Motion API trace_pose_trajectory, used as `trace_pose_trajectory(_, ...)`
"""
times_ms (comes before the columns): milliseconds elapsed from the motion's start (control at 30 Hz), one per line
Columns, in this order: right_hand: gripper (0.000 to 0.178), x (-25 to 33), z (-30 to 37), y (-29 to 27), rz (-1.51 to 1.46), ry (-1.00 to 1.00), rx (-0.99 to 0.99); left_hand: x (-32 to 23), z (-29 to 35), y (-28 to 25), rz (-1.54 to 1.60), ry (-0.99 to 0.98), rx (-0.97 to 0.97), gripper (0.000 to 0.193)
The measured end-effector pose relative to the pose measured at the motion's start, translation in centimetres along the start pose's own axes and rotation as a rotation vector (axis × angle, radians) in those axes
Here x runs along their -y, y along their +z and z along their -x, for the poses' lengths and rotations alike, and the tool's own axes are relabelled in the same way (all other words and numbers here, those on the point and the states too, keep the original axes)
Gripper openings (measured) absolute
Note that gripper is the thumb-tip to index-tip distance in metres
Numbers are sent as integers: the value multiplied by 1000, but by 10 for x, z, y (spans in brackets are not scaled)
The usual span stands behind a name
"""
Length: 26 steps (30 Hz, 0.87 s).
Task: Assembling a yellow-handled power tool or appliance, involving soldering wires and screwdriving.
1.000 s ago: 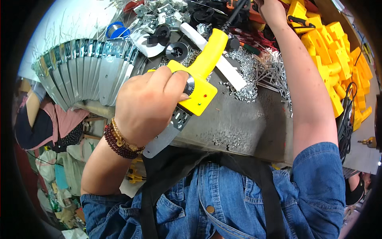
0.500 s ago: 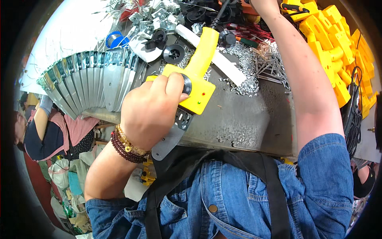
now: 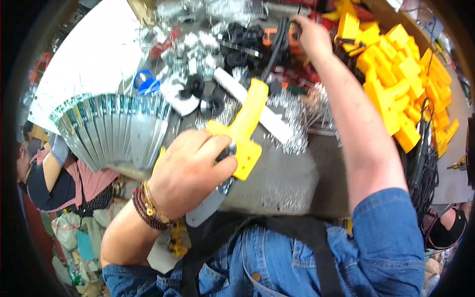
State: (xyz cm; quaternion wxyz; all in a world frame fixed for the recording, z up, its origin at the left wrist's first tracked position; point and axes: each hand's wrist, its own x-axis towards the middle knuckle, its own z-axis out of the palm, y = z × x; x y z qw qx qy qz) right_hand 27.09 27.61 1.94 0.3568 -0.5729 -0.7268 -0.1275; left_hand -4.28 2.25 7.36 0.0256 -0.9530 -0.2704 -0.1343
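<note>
My left hand (image 3: 193, 158) is closed on a yellow-handled tool (image 3: 247, 114), with its thumb and fingers around the black dial on the tool's body. A flat grey metal plate (image 3: 205, 210) sticks out of the tool under my hand, toward my apron. From the top of the handle, a black cord (image 3: 279, 47) runs to the far side of the table. My right hand (image 3: 312, 38) reaches to the far side, next to the cord and an orange item (image 3: 295, 43). Its fingers look curled, but blur hides what they hold.
Grey metal plates (image 3: 118, 131) stand fanned out at left. Yellow housings (image 3: 396, 74) are piled at right. A white bar (image 3: 252, 104), small screws (image 3: 292, 116) and black knobs (image 3: 213, 105) lie beyond the tool. Another person (image 3: 59, 173) is at far left.
The view has tilted, so the table and tool appear lower in the picture. My right hand now shows at the far side, and the picture is more blurred. My left hand still grips the tool.
</note>
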Motion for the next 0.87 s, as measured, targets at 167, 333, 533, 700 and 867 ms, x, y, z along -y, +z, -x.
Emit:
trace_pose_trajectory(167,21,12,5,-4,-93,74,25,-10,2,2,-104,-300,44,22)
trace_pose_trajectory(333,28,17,0,-8,-24,80,49,-10,-2,1,-294,-138,19,12)
trace_pose_trajectory(533,28,9,-2,-2,-44,43,2,-5,0,3,-191,-68,11,17)
trace_pose_trajectory(700,27,0,3,5,-50,32,-23,-31,38,31,114,-424,-109,77)
trace_pose_trajectory(867,26,9,1,3,-39,1,-17,-64,72,81,-2,-627,-54,110)
